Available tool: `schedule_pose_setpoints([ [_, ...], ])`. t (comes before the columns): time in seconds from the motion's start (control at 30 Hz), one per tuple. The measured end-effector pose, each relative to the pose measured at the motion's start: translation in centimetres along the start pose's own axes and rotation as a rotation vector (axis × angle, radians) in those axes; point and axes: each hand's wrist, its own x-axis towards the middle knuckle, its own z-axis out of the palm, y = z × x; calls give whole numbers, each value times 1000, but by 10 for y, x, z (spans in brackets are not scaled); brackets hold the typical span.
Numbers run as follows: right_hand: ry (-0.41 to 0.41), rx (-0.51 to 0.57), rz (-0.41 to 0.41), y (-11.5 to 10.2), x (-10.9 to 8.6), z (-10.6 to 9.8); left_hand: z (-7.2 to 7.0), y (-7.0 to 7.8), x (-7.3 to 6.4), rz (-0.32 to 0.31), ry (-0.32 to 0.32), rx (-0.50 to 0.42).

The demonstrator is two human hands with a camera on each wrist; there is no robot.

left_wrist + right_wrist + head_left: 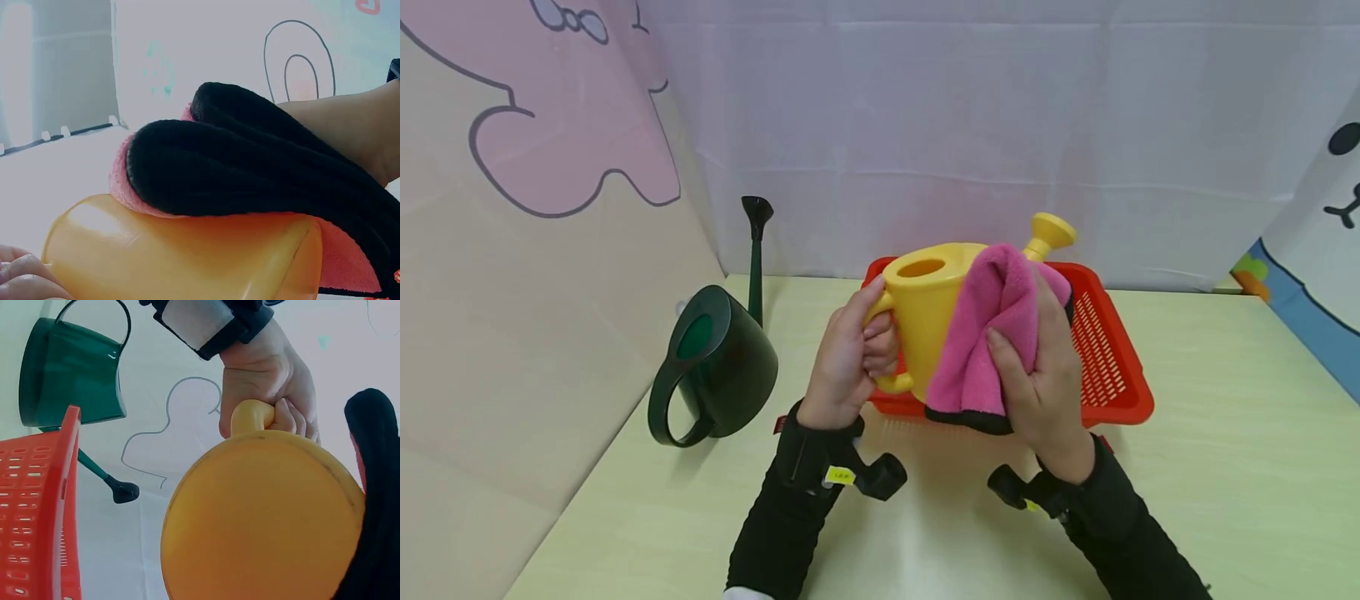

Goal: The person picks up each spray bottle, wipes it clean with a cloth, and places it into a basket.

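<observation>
Hands at work over a tabletop [1240,450]: the L hand [846,358] has its fingers wrapped round the handle of a yellow watering can [921,325], while the R hand [1048,383] grasps a bunched pink cloth [992,333], dark-edged, against the can's side nr the spout. The can is held up just in front of a red basket [1123,412], its base in full view from the R wrist. Judging by the cloth on the plastic, wiping is under way, approx. midstream — the spout side is covered now, the handle side, top and base are bare of cloth. Which parts are already wiped can't be told; faint dark marks along the base rim may be dirt or just wear, so that bit possibly remains. Further L, well apart from both hands, a dark green watering can [741,367] stands untouched on the tabletop, its black-tipped spout toward the white backdrop [970,125]; whether it's been done or is due a turn, the pics don't show. What's done for certain: can up, cloth on. Left, prob.: the rest of the yellow surface — and setting the can down.
</observation>
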Motion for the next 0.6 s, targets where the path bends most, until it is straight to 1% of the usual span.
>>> schedule_pose_setpoints([
  [0.07, 8, -6, 50, -1, -1, 0, 0, 0, 1, 3, -8, 7],
  [0.1, 10, -10, 60, -1, -1, 0, 1, 0, 1, 4, -9, 11],
  [0.23, 20, -23, 42, -1, 1, 1, 2, -1, 2, 10, -8, 20],
  [0.33, 19, -69, 5, -2, 1, 2, 4, -2, 2, 9, -1, 23],
  [0.43, 22, -158, -50, -3, -3, 3, 4, -3, 2, 7, 3, 28],
  [0.6, 39, -301, -188, -4, -12, 10, 6, -5, 2, 9, 4, 32],
])
